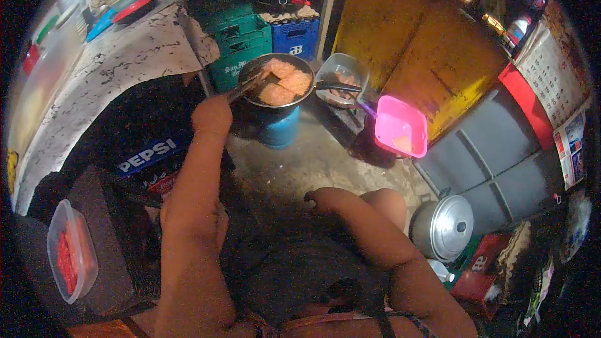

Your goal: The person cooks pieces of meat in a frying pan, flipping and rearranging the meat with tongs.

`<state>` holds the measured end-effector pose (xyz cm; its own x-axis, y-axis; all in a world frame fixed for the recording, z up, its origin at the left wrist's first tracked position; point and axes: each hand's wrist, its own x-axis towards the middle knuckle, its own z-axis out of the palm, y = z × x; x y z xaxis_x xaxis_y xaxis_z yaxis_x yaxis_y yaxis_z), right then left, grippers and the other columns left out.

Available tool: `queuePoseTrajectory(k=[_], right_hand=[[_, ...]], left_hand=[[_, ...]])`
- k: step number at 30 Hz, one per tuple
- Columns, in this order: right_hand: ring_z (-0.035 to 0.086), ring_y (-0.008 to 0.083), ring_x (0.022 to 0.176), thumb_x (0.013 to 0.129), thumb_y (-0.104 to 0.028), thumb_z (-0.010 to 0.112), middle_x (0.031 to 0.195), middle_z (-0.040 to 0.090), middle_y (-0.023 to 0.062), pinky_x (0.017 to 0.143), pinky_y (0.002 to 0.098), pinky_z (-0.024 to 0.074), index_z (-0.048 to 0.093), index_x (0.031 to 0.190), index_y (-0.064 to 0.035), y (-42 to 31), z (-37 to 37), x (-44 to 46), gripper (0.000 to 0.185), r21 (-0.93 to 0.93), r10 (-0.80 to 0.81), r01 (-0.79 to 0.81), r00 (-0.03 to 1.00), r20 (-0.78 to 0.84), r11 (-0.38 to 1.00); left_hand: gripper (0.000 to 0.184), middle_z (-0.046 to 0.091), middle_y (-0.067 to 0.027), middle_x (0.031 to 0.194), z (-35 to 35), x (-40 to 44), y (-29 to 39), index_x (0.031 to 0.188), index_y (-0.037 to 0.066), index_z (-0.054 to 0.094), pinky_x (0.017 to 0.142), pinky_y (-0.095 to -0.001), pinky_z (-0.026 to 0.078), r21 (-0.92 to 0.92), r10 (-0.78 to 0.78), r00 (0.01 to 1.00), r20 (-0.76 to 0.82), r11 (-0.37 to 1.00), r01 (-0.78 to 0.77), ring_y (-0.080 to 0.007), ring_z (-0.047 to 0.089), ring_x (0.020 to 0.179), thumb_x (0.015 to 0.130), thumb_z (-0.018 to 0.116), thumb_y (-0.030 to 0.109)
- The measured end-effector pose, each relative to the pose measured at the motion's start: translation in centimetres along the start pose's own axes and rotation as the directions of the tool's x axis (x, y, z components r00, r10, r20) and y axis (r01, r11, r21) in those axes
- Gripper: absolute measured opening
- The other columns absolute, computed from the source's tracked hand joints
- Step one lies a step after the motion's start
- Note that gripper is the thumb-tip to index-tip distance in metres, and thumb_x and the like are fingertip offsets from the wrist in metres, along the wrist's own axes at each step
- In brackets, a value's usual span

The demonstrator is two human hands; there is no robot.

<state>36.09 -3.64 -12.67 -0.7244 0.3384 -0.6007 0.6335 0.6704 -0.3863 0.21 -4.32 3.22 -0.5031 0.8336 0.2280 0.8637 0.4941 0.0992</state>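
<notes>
My left hand (211,114) is closed around tongs (243,87) that reach over the left rim of a frying pan (277,110). Several flat pinkish-orange pieces of meat (294,81) lie in the pan. Beneath it stands a blue gas cylinder (280,130), and the pan's black handle (340,86) points right. My right hand (324,199) hangs low near my knee, apart from the pan. Dim light hides most of its fingers, so I cannot tell how they are held.
Right of the pan are a clear plastic tub (341,66) with brownish pieces and a pink basket (418,126). A lidded pot (442,228) stands by my right knee. A container of red food (70,253) sits at left. Crates (241,44) stand behind.
</notes>
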Motion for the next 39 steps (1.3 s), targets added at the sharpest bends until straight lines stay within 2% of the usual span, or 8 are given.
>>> queuePoseTrajectory(k=[4,10,14,18,21,27,31,39], right_hand=[[0.064,0.0409,0.121,0.088,-0.045,0.074,0.13,0.068,0.0209,0.1,0.0519,0.0506,0.056,0.146,-0.0123,0.1,-0.1,0.3,0.069,0.024,0.022,-0.023,0.999,0.041,0.999],[0.065,0.0404,0.119,0.088,-0.042,0.074,0.129,0.069,0.0206,0.099,0.0517,0.0511,0.056,0.146,-0.0119,-0.7,-0.8,-0.3,0.068,0.029,0.012,-0.013,0.999,0.044,0.999],[0.065,0.0405,0.118,0.088,-0.045,0.074,0.129,0.069,0.0205,0.099,0.0517,0.0515,0.057,0.145,-0.012,1.9,1.8,2.4,0.068,0.019,-0.031,0.03,0.999,0.015,0.999],[0.065,0.041,0.118,0.088,-0.048,0.073,0.129,0.068,0.0211,0.099,0.0517,0.0517,0.058,0.144,-0.0117,2.1,1.8,2.4,0.068,0.009,-0.047,0.047,0.999,0.016,0.999],[0.065,0.0413,0.119,0.089,-0.049,0.071,0.13,0.068,0.0215,0.099,0.0521,0.0517,0.058,0.144,-0.0115,0.2,0.2,0.5,0.067,0.01,-0.001,0.001,1.0,0.027,1.0],[0.064,0.0414,0.121,0.091,-0.045,0.068,0.131,0.067,0.0213,0.101,0.0525,0.0512,0.057,0.145,-0.0123,1.6,1.4,1.5,0.064,-0.014,-0.056,0.056,0.998,-0.02,0.998],[0.063,0.0413,0.122,0.089,-0.044,0.07,0.133,0.066,0.0212,0.102,0.0522,0.0505,0.057,0.145,-0.0126,1.0,1.0,0.9,0.065,-0.027,-0.021,0.021,1.0,-0.009,0.999],[0.062,0.041,0.122,0.088,-0.043,0.073,0.133,0.065,0.0211,0.101,0.0522,0.0505,0.055,0.147,-0.0139,-0.2,-0.2,0.0,0.068,-0.025,0.018,-0.017,0.999,0.04,1.0]], left_hand=[[0.03,0.074,-0.0206,0.111,-0.6,0.4,-1.1,0.107,0.007,0.074,0.087,-0.0564,0.056,-0.061,0.012,0.999,0.041,0.998,-0.009,-0.0424,0.071,0.102,0.099,0.051,0.023],[0.027,0.073,-0.0203,0.113,-1.8,0.2,-1.4,0.107,0.008,0.073,0.09,-0.0532,0.056,-0.093,-0.004,1.0,0.03,0.996,0.006,-0.0409,0.07,0.107,0.098,0.052,0.021],[0.028,0.074,-0.0198,0.113,-1.5,0.1,-1.6,0.107,0.008,0.074,0.087,-0.0548,0.058,-0.065,-0.061,0.998,0.013,0.996,0.062,-0.041,0.071,0.104,0.099,0.049,0.018],[0.029,0.074,-0.0202,0.113,-1.1,0.1,-1.3,0.108,0.008,0.074,0.084,-0.0557,0.059,-0.017,-0.054,0.998,0.022,0.998,0.055,-0.0412,0.073,0.102,0.099,0.048,0.016],[0.029,0.074,-0.0209,0.113,-0.9,0.4,-1.0,0.106,0.006,0.074,0.084,-0.0549,0.059,0.0,-0.06,0.997,0.056,0.998,0.06,-0.041,0.073,0.103,0.099,0.048,0.017],[0.028,0.075,-0.0209,0.111,-0.1,0.2,-0.4,0.105,0.005,0.074,0.087,-0.0539,0.059,-0.015,-0.042,0.997,0.067,0.999,0.043,-0.041,0.073,0.103,0.097,0.05,0.017],[0.027,0.075,-0.0212,0.109,0.6,0.1,0.0,0.105,0.005,0.074,0.085,-0.0541,0.059,-0.038,-0.041,0.999,0.029,0.998,0.042,-0.0413,0.073,0.102,0.097,0.051,0.015],[0.029,0.074,-0.0231,0.11,-0.4,0.3,-0.1,0.107,0.004,0.074,0.084,-0.0546,0.059,0.011,-0.043,0.998,0.054,0.999,0.043,-0.0418,0.073,0.101,0.098,0.049,0.015]])
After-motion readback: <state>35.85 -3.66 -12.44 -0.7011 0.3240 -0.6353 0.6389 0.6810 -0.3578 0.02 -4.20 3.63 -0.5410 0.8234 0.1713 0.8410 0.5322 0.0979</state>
